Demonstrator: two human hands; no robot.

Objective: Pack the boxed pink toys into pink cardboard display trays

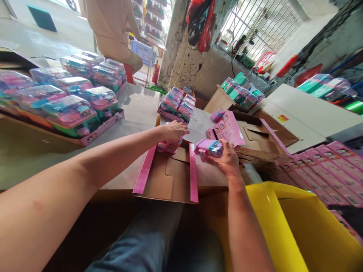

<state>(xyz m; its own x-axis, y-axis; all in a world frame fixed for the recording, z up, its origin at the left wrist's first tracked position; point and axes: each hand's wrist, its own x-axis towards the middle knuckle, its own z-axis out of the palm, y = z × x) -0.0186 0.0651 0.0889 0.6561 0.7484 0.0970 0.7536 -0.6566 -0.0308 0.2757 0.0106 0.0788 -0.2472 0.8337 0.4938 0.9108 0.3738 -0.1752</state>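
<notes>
My right hand [227, 160] is closed around a small pink toy case with a clear blue-tinted lid [210, 148], held just above an unfolded cardboard tray with pink edges [170, 177]. My left hand [174, 131] reaches forward, fingers curled over another pink toy case [168, 146] that rests at the tray's far end. A sheet of paper [200, 124] lies just beyond both hands.
Trays of packed toy cases [70, 109] stand on the table at left, more [178, 104] lie ahead. Flat pink box blanks [326, 166] are stacked at right. A yellow bin [297, 226] sits at lower right. A person in beige [113, 26] stands at the back.
</notes>
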